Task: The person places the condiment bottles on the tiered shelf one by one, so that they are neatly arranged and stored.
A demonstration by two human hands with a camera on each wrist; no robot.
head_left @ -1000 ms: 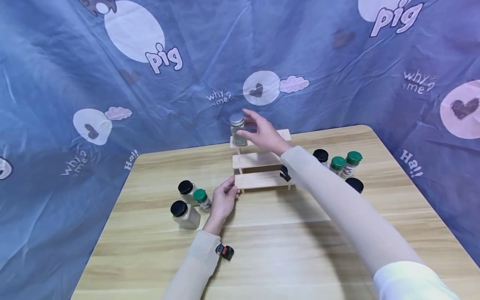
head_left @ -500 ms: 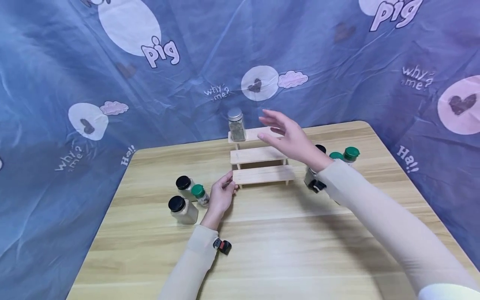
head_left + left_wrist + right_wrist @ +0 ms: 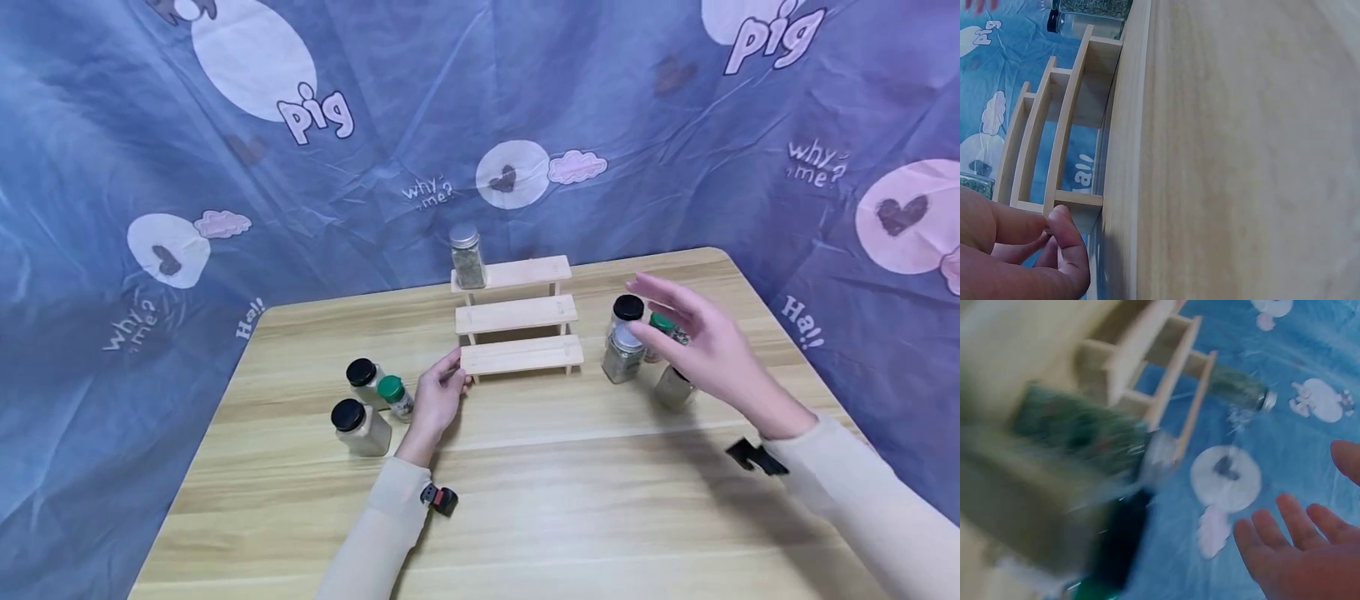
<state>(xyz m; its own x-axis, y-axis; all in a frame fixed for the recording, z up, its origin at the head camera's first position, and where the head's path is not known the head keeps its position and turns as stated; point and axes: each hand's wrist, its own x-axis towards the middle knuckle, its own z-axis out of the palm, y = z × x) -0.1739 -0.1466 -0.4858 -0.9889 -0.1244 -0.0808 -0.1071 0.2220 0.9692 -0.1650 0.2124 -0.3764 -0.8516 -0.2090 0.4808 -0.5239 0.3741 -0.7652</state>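
A three-step wooden spice rack [image 3: 517,315] stands at the middle back of the table. My left hand [image 3: 438,398] pinches the left end of its lowest step; the left wrist view shows thumb and finger meeting at that corner of the rack [image 3: 1066,112]. A silver-lidded glass spice jar [image 3: 469,268] of green herbs stands on the top step's left end. To the right, my right hand [image 3: 701,346] is above a group of jars, fingers spread, holding nothing. Nearest its thumb is another silver-lidded jar [image 3: 622,362]. In the right wrist view, a herb jar [image 3: 1079,428] looks blurred.
Around the right hand stand a black-lidded jar [image 3: 628,307], a green-capped shaker [image 3: 662,323] and a jar [image 3: 675,390] partly hidden by the hand. Left of the rack are two black-lidded jars [image 3: 363,429] and a green-capped shaker [image 3: 396,400]. A blue printed cloth [image 3: 375,233] hangs behind.
My right hand has let go of the herb jar on the top step and moved right and down to the right-hand jars. My left hand has stayed at the rack's corner.
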